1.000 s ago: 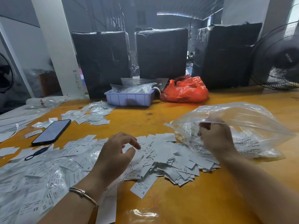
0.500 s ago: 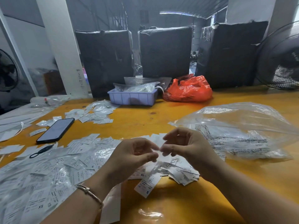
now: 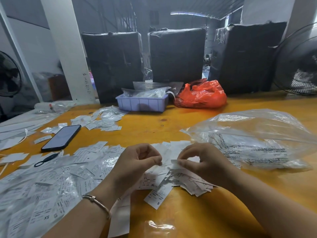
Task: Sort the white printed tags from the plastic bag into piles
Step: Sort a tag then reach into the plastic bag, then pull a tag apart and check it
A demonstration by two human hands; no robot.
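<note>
A loose heap of white printed tags (image 3: 187,181) lies on the orange table (image 3: 188,220) just in front of me. My right hand (image 3: 204,162) pinches a white tag (image 3: 173,162) between thumb and fingertips above the heap. My left hand (image 3: 137,162) hovers close beside it, its thumb and forefinger pinched together at the tag's left end. The clear plastic bag (image 3: 253,134) lies on its side at the right, with printed text on it. More tags, some in clear sleeves (image 3: 51,186), are spread across the table's left.
A black phone (image 3: 61,137) and a black ring strap (image 3: 46,159) lie at the left. A lilac tray (image 3: 142,103) and an orange bag (image 3: 200,95) sit at the back, before black wrapped bales (image 3: 176,54). A fan (image 3: 298,60) stands at the right.
My right hand left the plastic bag's mouth and came to the middle. Both hands met over the tag heap and now pinch a tag between them.
</note>
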